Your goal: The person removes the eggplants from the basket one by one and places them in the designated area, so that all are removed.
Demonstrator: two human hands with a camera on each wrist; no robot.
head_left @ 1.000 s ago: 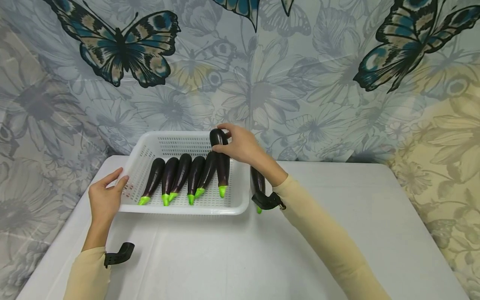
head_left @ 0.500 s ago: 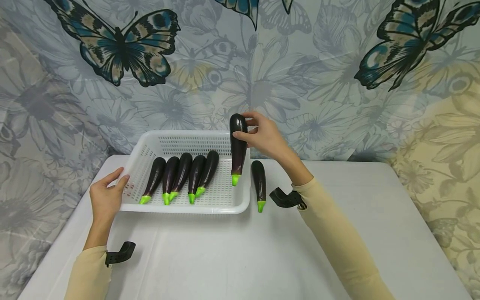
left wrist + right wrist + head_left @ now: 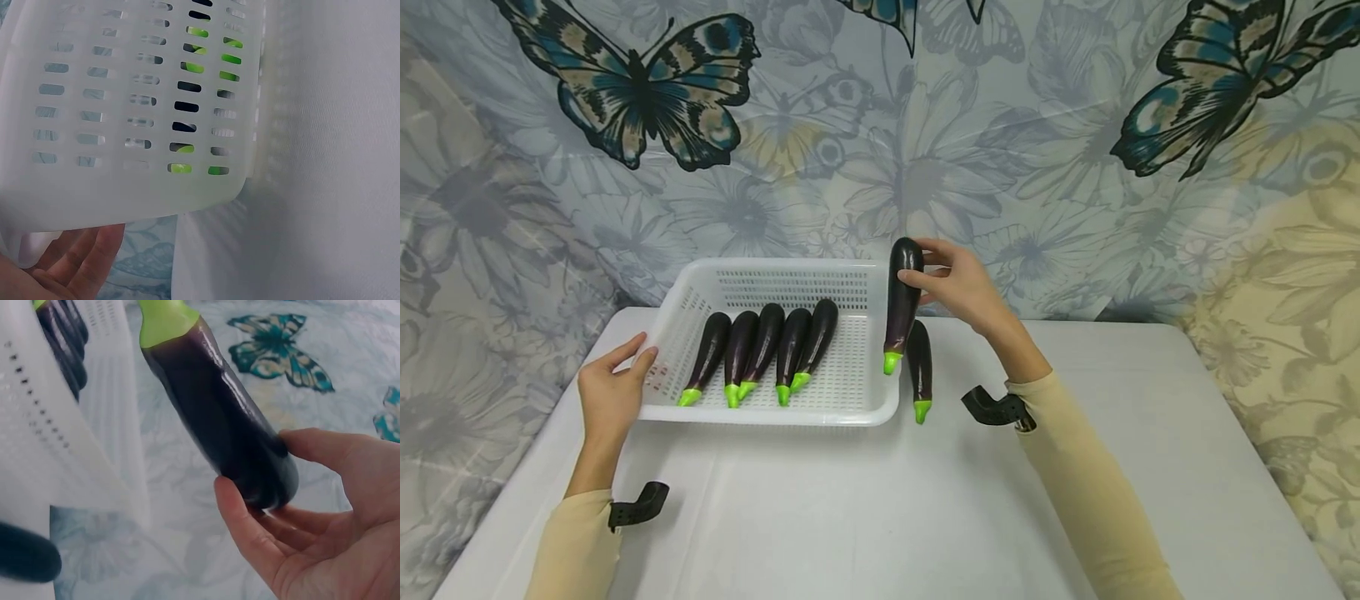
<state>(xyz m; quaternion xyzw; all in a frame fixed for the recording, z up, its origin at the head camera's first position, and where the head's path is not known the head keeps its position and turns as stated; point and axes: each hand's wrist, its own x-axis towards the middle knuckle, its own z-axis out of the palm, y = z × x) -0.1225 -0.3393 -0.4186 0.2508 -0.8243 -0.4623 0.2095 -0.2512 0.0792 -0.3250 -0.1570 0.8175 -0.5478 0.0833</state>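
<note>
My right hand (image 3: 958, 283) pinches a dark purple eggplant (image 3: 903, 292) near its thick end, its green stem end hanging down over the right rim of the white basket. In the right wrist view the thumb and fingers lie on either side of this eggplant (image 3: 222, 419). My left hand (image 3: 610, 392) grips the left rim of the perforated white plastic basket (image 3: 865, 414), thumb and fingers at its edge. Inside the basket several eggplants (image 3: 765, 350) lie in a row, green ends toward me. Through its slots the left wrist view shows bits of green and dark purple.
Another eggplant (image 3: 921, 371) lies on the white-covered table (image 3: 1075, 467), just right of the basket and partly behind the held one. A butterfly-and-flower-patterned cloth (image 3: 925, 167) hangs behind and beside the table.
My right hand has lifted the eggplant out of the right part of the basket and carried it rightward to the rim. My left hand has stayed at the basket's left side.
</note>
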